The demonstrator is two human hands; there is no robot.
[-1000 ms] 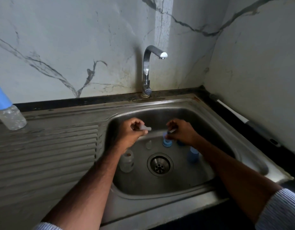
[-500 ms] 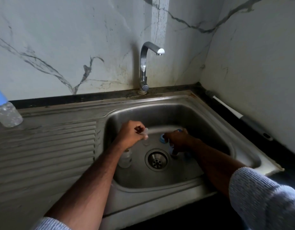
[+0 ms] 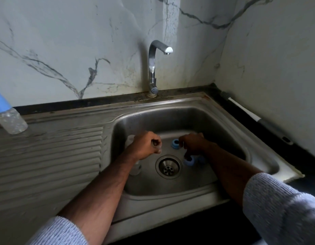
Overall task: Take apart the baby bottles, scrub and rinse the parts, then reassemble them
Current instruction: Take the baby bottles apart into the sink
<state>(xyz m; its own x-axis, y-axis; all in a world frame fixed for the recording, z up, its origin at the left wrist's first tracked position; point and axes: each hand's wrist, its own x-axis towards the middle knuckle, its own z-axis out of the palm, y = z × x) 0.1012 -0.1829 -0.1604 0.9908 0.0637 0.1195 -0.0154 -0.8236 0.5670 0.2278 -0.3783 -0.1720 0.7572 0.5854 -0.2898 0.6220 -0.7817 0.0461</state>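
Working over the stainless steel sink basin [image 3: 170, 121], you have both hands low near its floor, and most of the risks sit there. Largest first: the basin slopes toward the round steel drain strainer [image 3: 169, 166], so any small part you let go of may slide against it (the holes look too fine to swallow a collar, though a thin valve could lodge there). The curved chrome tap [image 3: 154, 68] is dry at the spout; if you open it hard, the stream could scatter loose pieces.

On the ribbed draining board, the clear baby bottle with a blue cap [image 3: 7, 115] sits at the far left edge, well apart from you and not yet taken apart. A clear bottle body [image 3: 135, 167] stands by your left forearm, which could knock it over.

Your left hand [image 3: 146, 145] is curled tight round a small pale part; I cannot tell which. Your right hand [image 3: 193, 143] reaches down with its fingers on a light blue plastic screw collar [image 3: 189, 160], though whether it truly grips is unclear. A second blue ring [image 3: 175, 143] lies between your hands, easily nudged.
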